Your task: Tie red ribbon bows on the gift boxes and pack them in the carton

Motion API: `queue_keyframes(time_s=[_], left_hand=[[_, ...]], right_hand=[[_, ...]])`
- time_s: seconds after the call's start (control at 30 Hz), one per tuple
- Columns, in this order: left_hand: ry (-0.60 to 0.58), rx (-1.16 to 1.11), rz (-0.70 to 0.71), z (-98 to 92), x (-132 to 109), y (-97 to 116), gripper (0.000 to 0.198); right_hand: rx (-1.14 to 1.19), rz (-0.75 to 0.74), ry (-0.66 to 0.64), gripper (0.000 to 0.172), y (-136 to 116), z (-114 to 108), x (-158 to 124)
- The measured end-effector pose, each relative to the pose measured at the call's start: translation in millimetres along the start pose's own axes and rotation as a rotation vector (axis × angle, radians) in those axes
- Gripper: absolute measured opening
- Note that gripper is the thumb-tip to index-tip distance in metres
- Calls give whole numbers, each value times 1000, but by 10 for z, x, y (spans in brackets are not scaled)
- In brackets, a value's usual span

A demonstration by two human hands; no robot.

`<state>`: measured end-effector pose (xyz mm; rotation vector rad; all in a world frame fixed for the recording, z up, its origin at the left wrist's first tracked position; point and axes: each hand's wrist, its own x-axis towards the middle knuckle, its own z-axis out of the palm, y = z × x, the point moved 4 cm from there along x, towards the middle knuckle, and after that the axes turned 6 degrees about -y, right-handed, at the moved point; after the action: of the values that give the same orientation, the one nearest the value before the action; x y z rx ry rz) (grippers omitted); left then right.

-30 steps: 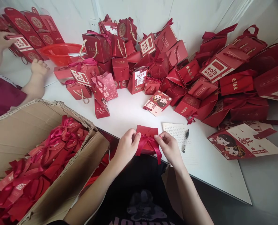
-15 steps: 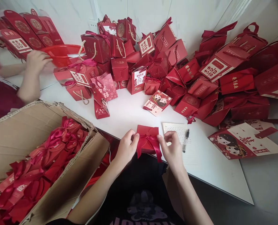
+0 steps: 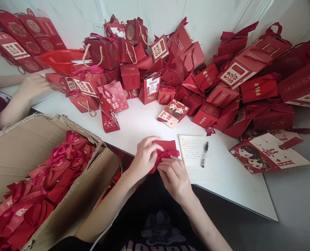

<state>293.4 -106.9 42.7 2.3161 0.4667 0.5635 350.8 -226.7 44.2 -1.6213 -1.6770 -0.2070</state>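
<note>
One ribbon (image 3: 173,153) on one box (image 3: 167,143) was held by left hand (image 3: 145,157) and right hand (image 3: 177,179). To their right, one pen (image 3: 204,154) was seen

Right hand (image 3: 176,177) is moving in from beside the red box (image 3: 167,143), its fingers now bunching at the ribbon (image 3: 172,153). Left hand (image 3: 144,158) is shifting from the box's left edge over its top. Ribbon's right end is now pointing sideways, not hanging. Co-worker's hand (image 3: 34,90) is blurring, now sitting off the red basket (image 3: 58,57).
</note>
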Motion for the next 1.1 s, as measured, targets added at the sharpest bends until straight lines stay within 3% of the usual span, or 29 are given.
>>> queue_keyframes(time_s=[0.07, 0.23, 0.4, 0.53, 0.73, 1.1], left_hand=[[-74, -21, 22, 10, 45, 39, 33], [-143, -98, -10, -17, 116, 11, 28], [-206, -111, 30, -42, 113, 5, 31], [-170, -126, -4, -43, 106, 24, 30], [-162, -142, -9, -12, 111, 45, 8], [-79, -96, -23, 50, 117, 37, 8]], right_hand=[[-37, 16, -15, 14, -15, 6, 9], [-129, 47, -69, 16, -48, 60, 36], [-77, 75, 32, 14, -39, 66, 36], [6, 34, 53, 15, -29, 40, 16], [93, 0, 74, 14, 3, 5, -6], [48, -33, 99, 11, -32, 43, -40]])
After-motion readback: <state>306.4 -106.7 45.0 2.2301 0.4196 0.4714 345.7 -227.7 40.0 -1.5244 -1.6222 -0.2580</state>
